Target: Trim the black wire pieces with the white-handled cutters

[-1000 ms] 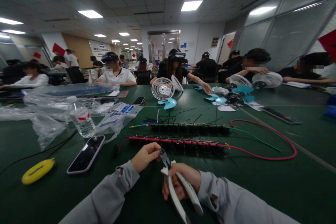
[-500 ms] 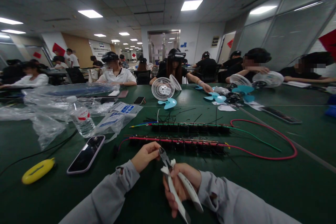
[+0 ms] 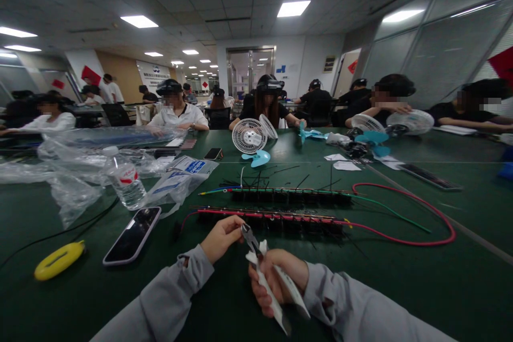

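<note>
Your right hand (image 3: pixel 276 278) is closed around the white handles of the cutting pliers (image 3: pixel 264 272); the handles are squeezed together and the dark metal tip points to 11 o'clock. Your left hand (image 3: pixel 220 238) sits at 10 o'clock from the right one, with its fingers pinched together right at the tip of the pliers. If something small is between those fingers, I cannot tell, it is too small to see. Both hands are just above the green table (image 3: pixel 401 288), near its lower edge in the view.

At 12 o'clock from your hands, very near, lies the long black strip with the red wire (image 3: pixel 276 216) along it. Behind it, parallel, is a second strip with the green wire (image 3: pixel 292 193). The red wire makes a wide loop toward 3 o'clock.

At 9 o'clock from your hands a phone (image 3: pixel 131 235) lies screen up, and further at 9 o'clock a yellow object (image 3: pixel 59 260). A water bottle (image 3: pixel 124 179) stands at 10 o'clock beside clear plastic bags (image 3: pixel 72 192). A small white fan (image 3: pixel 249 137) stands at 12 o'clock, well behind the strips. Other people sit along the far side of the table.
</note>
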`<state>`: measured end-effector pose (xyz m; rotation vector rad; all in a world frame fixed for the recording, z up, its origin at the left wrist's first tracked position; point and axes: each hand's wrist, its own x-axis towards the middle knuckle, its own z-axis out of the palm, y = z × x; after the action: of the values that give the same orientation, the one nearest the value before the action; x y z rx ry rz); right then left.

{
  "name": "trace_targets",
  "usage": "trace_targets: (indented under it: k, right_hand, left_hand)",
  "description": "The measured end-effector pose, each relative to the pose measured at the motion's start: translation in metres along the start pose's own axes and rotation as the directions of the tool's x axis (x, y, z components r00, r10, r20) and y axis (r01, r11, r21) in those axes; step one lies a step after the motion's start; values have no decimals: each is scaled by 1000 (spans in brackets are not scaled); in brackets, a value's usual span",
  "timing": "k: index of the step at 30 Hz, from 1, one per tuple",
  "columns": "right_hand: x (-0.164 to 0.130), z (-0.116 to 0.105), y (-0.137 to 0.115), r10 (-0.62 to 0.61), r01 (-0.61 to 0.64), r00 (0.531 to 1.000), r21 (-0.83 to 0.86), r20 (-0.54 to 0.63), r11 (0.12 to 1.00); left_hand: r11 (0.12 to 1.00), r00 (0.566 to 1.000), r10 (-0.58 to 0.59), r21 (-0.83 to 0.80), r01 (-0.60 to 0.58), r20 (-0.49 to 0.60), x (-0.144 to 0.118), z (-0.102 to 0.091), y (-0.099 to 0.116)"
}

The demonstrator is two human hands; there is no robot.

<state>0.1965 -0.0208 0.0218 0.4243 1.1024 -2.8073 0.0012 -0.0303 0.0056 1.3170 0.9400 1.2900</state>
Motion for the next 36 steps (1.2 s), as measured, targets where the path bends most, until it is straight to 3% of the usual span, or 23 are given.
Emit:
trace_targets:
  k: [10,22,36]
  right_hand:
    - [-1,-2,-5,42,-52,995,-109,-88,993]
    - [3,7,-6,47,-77,967,-111,-252,991]
    - [4,5,-5,46,-69,966,-82,-254,994]
  left_hand:
    - [1000,1000,18,5,-18,-16,0,-1,2]
    - [1000,1000,-17,5,17,15,0,-1,-1]
    - [998,999,-17,57,18,-30,-1,3,6]
